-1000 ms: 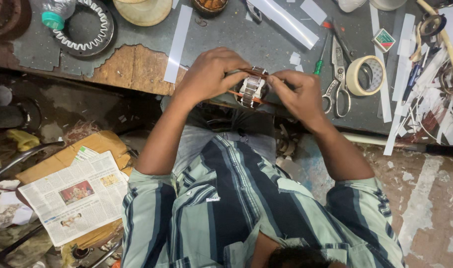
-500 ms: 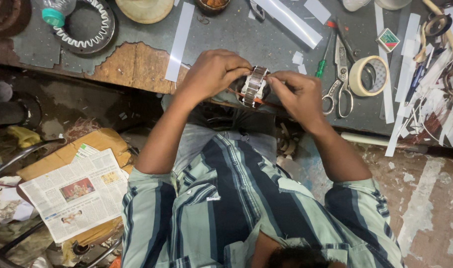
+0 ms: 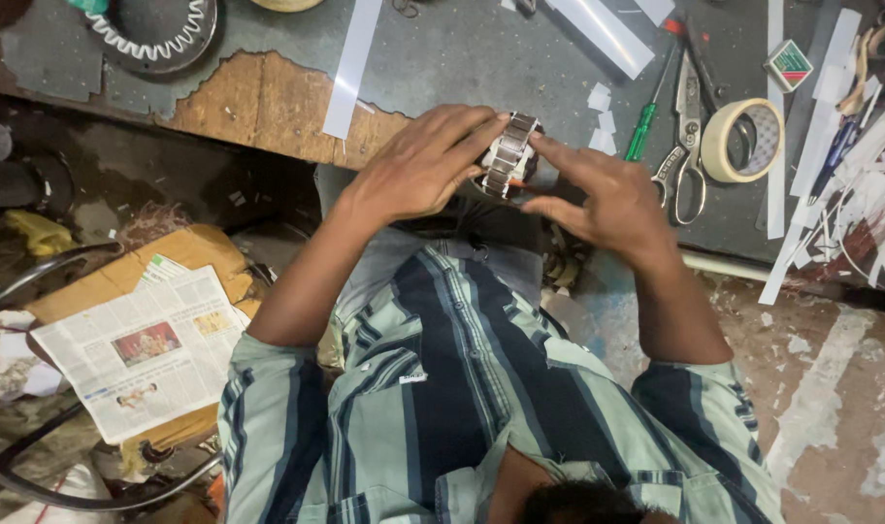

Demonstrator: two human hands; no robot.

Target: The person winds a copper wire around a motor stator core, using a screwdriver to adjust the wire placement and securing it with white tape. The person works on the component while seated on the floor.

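Observation:
A metal-link wristwatch band [image 3: 508,155] sits between both hands at the near edge of a grey worktable [image 3: 462,58]. My left hand [image 3: 425,163] cups it from the left, fingers curled over its top. My right hand [image 3: 598,194] holds it from the right, index finger and thumb pinched on the links. A thin orange tool tip shows just under the band. The watch face is hidden.
To the right on the table lie a green-handled screwdriver [image 3: 642,131], scissors [image 3: 687,126], a tape roll [image 3: 741,141] and several white paper strips [image 3: 353,68]. A toothed ring part [image 3: 156,34] lies far left. A newspaper [image 3: 142,354] rests on the floor by a chair frame.
The view has shifted so the hands sit a little higher. My right index finger has stretched out onto the band; both hands still hold it.

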